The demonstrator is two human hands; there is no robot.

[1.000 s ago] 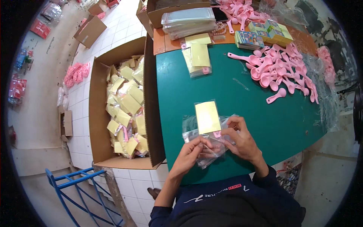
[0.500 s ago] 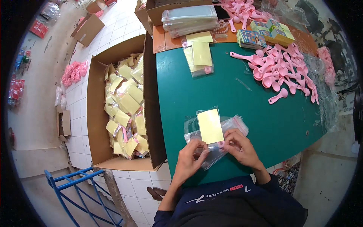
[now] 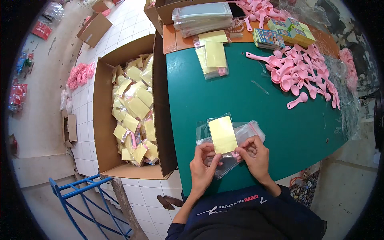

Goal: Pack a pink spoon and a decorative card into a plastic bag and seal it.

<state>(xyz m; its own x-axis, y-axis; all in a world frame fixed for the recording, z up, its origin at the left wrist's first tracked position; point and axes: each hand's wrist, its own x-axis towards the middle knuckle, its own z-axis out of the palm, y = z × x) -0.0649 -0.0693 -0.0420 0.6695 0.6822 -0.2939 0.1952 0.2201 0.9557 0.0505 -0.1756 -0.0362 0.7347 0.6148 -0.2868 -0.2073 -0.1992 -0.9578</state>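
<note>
Near the front of the green table, both my hands hold a clear plastic packet (image 3: 223,134) with a yellow card inside it. My left hand (image 3: 205,166) pinches its lower left corner between thumb and fingers. The lower right corner is pinched by my right hand (image 3: 254,157), beside the pink end of a spoon (image 3: 234,154) that shows below the card. Most of that spoon is hidden. Under the packet lie several empty clear bags (image 3: 250,134). Farther back, filled packets with yellow cards (image 3: 216,55) overlap on the table.
A large cardboard box (image 3: 164,120) of filled packets stands left of the green table (image 3: 200,96). Pink scoop spoons (image 3: 296,74) are heaped at the back right, near stacked printed cards (image 3: 269,39). A stack of clear bags (image 3: 202,18) lies at the back. A blue metal trolley (image 3: 86,192) stands lower left.
My left fingers have shifted slightly along the packet's lower edge, and my right hand has turned a little. The packet stays in nearly the same place; the whole view has shifted slightly.
</note>
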